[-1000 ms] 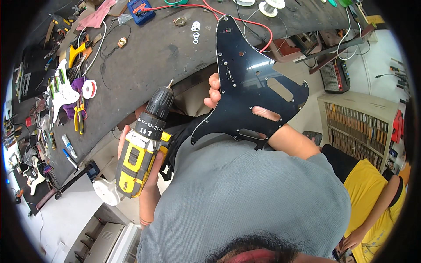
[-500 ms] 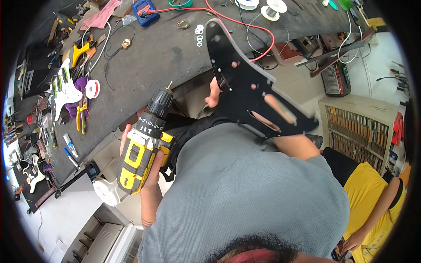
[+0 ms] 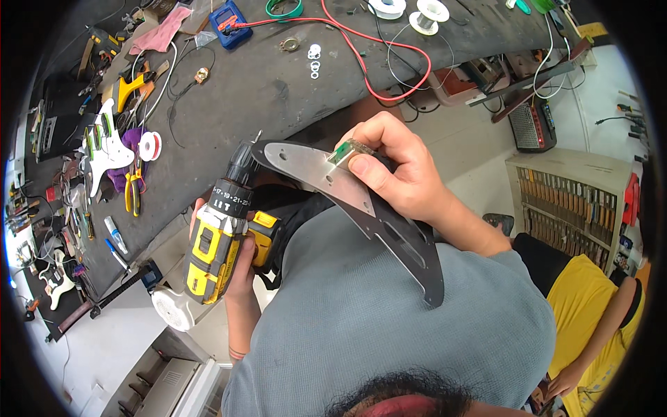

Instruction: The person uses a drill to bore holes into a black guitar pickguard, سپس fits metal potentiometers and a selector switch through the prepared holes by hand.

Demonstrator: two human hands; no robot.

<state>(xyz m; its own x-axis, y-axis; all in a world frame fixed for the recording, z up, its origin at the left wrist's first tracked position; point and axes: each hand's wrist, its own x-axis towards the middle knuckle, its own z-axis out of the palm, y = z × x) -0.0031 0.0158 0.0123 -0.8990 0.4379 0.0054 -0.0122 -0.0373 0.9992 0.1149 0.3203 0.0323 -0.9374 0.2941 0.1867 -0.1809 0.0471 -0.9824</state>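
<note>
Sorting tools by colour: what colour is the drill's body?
Yellow and black; the cordless drill, held in the left hand, shows best in the head view.

Open bench [image 3: 278,90] surface mid-span, between the red cable [image 3: 389,42] loop and the tool clutter [image 3: 118,139] at the left end. Drill [image 3: 222,229] and black pickguard [image 3: 361,208] fill the gap between bench edge and torso. Floor right of the hands is open up to the drawer cabinet [image 3: 570,201].
</note>
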